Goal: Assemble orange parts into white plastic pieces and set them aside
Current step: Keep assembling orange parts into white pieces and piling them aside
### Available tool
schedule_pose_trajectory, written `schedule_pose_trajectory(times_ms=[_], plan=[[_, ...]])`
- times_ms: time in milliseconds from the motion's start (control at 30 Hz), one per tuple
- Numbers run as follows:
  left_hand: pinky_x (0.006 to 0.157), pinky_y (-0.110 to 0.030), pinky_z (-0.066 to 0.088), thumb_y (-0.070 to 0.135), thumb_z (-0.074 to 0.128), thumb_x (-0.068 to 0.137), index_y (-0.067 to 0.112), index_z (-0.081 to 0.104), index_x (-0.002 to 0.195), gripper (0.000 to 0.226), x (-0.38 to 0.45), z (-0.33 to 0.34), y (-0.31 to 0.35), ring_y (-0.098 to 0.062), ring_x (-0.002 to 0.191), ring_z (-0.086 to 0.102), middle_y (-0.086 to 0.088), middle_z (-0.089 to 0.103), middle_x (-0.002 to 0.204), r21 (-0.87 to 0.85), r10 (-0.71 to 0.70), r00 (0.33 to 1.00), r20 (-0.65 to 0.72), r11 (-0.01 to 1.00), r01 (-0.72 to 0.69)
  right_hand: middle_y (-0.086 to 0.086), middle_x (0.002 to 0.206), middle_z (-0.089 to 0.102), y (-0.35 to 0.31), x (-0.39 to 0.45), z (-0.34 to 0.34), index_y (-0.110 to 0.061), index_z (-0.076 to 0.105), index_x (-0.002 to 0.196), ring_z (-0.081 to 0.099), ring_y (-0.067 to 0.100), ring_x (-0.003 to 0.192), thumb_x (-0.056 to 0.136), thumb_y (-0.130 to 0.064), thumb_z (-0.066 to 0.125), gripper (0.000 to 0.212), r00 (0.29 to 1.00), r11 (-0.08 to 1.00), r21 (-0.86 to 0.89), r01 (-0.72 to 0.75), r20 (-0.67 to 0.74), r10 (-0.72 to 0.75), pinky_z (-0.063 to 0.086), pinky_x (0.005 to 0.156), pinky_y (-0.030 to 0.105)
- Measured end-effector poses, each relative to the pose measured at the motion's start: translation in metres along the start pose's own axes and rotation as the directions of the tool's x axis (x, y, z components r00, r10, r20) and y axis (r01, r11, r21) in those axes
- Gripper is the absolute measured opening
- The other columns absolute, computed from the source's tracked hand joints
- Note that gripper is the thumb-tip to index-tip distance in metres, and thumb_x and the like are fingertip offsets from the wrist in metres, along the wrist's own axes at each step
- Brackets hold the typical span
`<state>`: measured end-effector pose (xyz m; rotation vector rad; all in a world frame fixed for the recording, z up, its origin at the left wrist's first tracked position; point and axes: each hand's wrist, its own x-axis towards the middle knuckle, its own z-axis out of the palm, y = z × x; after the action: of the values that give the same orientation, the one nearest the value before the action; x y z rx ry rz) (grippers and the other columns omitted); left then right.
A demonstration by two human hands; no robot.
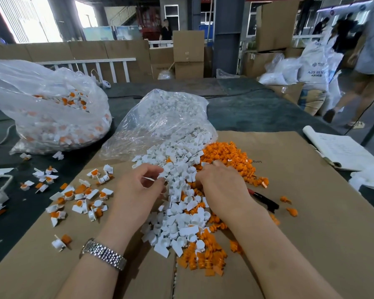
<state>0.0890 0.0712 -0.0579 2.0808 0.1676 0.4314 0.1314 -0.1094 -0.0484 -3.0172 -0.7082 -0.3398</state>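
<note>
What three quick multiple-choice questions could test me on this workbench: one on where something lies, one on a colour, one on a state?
1. Where do the finished pieces lie?
A. left of the hands
B. on the notebook
C. on the floor

2. What colour are the loose inserts piled beside the white pieces?
A. blue
B. orange
C. green

3. How is the bag of white pieces?
A. tied shut
B. standing upright, full
C. open, spilling onto the cardboard

Answers:
1 A: the finished pieces, white with orange inside, are scattered left of the left hand.
2 B: the orange inserts lie heaped past the right hand, next to the white pieces.
3 C: the bag lies with its mouth open and white pieces run out over the cardboard.
</note>
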Motion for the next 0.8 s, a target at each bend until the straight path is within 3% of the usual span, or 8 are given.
schedule_pose_trajectory(times_ms=[67,167,267,367,467,533,633,800], plan=[[0.067,-0.013,0.055,0.015,0.07,0.096,0.026,0.071,0.109,0.017,0.0,0.0,0.001,-0.005,0.079,0.072,0.009,0.074,0.098,-0.041,-0.01,1.0,-0.003,0.999,0.01,0.002,0.112,0.057,0.002,0.001,0.002,-0.021,0.065,0.116,0.046,0.023,0.111,0.093,-0.002,0.052,0.033,1.0,1.0,0.022,0.0,-0.008,0.0,0.04,0.085,0.036],[0.06,-0.012,0.055,0.013,0.071,0.095,0.025,0.072,0.102,0.014,-0.001,-0.001,0.001,-0.004,0.071,0.073,0.004,0.078,0.084,-0.133,-0.045,0.999,0.006,0.99,0.045,0.0,0.113,0.056,0.004,0.003,0.005,-0.024,0.064,0.115,0.048,0.021,0.111,0.096,-0.012,0.055,0.024,0.999,0.997,0.073,-0.006,-0.047,0.009,0.044,0.087,0.035],[0.058,-0.008,0.051,0.011,0.07,0.095,0.024,0.075,0.103,0.016,-0.002,-0.004,0.002,-0.005,0.072,0.075,0.006,0.079,0.083,-0.284,-0.093,0.994,0.061,0.953,0.107,-0.002,0.109,0.055,0.005,0.005,0.003,-0.023,0.065,0.108,0.053,0.016,0.098,0.097,-0.017,0.053,0.018,0.989,0.95,0.306,-0.058,-0.111,0.097,0.049,0.08,0.029],[0.062,-0.013,0.055,0.011,0.069,0.096,0.025,0.079,0.105,0.019,-0.002,-0.006,0.005,-0.013,0.077,0.077,-0.002,0.08,0.088,-0.411,-0.126,0.981,0.15,0.894,0.178,-0.009,0.099,0.064,0.004,0.006,-0.004,-0.023,0.07,0.098,0.059,0.005,0.082,0.093,-0.019,0.063,0.01,0.977,0.8,0.595,-0.073,-0.119,0.177,0.048,0.072,0.014],[0.077,-0.027,0.061,0.01,0.07,0.094,0.024,0.081,0.103,0.02,-0.002,-0.006,0.004,-0.024,0.089,0.078,-0.009,0.08,0.096,-0.474,-0.123,0.964,0.237,0.852,0.225,-0.009,0.084,0.073,0.003,0.002,-0.014,-0.023,0.075,0.091,0.069,0.001,0.077,0.088,-0.018,0.074,0.006,0.978,0.442,0.895,-0.067,-0.028,0.206,0.056,0.074,0.015],[0.082,-0.03,0.062,0.009,0.073,0.088,0.022,0.082,0.103,0.022,-0.001,-0.006,0.003,-0.029,0.095,0.077,-0.015,0.079,0.1,-0.542,-0.107,0.953,0.285,0.801,0.252,-0.007,0.083,0.075,0.002,0.0,-0.018,-0.022,0.077,0.092,0.071,0.003,0.078,0.088,-0.018,0.076,0.006,0.985,0.281,0.957,-0.069,0.021,0.17,0.057,0.074,0.017],[0.08,-0.026,0.062,0.012,0.075,0.078,0.018,0.082,0.103,0.027,0.0,-0.006,0.003,-0.03,0.097,0.076,-0.018,0.078,0.105,-0.609,-0.1,0.944,0.314,0.742,0.281,-0.008,0.084,0.075,0.0,-0.001,-0.019,-0.021,0.078,0.091,0.069,0.0,0.079,0.088,-0.019,0.076,0.005,0.99,0.236,0.97,-0.061,0.029,0.137,0.051,0.071,0.01],[0.078,-0.024,0.061,0.007,0.076,0.076,0.011,0.081,0.103,0.028,0.001,-0.002,0.002,-0.031,0.097,0.076,-0.02,0.077,0.106,-0.676,-0.076,0.947,0.311,0.683,0.277,-0.003,0.087,0.075,0.0,-0.001,-0.02,-0.02,0.077,0.095,0.071,0.007,0.083,0.089,-0.019,0.075,0.007,0.993,0.205,0.978,-0.039,0.015,0.118,0.054,0.073,0.014]])
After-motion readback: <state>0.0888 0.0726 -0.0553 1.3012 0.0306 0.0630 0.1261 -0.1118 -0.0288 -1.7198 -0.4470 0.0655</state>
